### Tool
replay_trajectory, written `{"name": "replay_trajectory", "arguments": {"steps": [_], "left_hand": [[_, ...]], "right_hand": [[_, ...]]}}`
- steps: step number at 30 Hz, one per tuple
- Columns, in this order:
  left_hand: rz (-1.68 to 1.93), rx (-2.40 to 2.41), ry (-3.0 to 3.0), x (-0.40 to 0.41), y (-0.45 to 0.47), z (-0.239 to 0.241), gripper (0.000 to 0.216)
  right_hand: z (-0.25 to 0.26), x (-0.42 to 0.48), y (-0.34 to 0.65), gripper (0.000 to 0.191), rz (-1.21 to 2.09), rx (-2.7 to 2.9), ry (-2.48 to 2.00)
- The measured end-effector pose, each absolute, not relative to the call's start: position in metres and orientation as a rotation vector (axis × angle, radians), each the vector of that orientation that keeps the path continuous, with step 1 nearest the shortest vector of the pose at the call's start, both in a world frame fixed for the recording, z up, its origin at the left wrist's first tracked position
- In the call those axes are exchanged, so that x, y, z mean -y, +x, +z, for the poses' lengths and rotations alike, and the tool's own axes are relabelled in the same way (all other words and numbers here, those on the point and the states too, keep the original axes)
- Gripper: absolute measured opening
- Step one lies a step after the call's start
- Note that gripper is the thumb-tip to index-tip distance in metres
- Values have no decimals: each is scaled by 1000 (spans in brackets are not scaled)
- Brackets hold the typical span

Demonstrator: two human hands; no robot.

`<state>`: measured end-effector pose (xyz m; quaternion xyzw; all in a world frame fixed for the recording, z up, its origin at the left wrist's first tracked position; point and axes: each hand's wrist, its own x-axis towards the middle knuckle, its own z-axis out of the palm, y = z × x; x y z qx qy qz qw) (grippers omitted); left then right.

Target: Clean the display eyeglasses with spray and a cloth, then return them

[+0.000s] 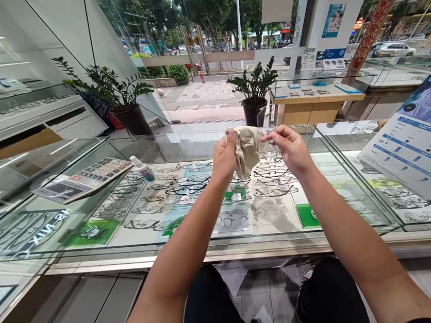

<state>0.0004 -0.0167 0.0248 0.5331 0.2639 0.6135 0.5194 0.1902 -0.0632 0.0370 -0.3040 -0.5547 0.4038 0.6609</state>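
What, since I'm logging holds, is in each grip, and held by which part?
The left grip holds a cloth by its left side. The right grip pinches a thin thing, possibly glasses; which part is too small to tell.

Little legible lettering.
Apparently "NIX" in white capitals (42,236) on the clear glass showcase (147,246); too small to read on the blue-and-white printed sheet (419,151) and white plastic bottle (142,169).

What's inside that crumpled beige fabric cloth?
Only a thin piece, perhaps of eyeglasses, shows between the beige cloth and the right hand; folds and the left hand cover anything inside.
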Motion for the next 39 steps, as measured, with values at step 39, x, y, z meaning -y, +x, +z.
{"name": "replay_trajectory", "arguments": {"steps": [39], "left_hand": [[1370, -520, 1410, 36, -1, 38, 67]], "right_hand": [[28, 65, 176, 46, 1184, 1441, -661]]}}
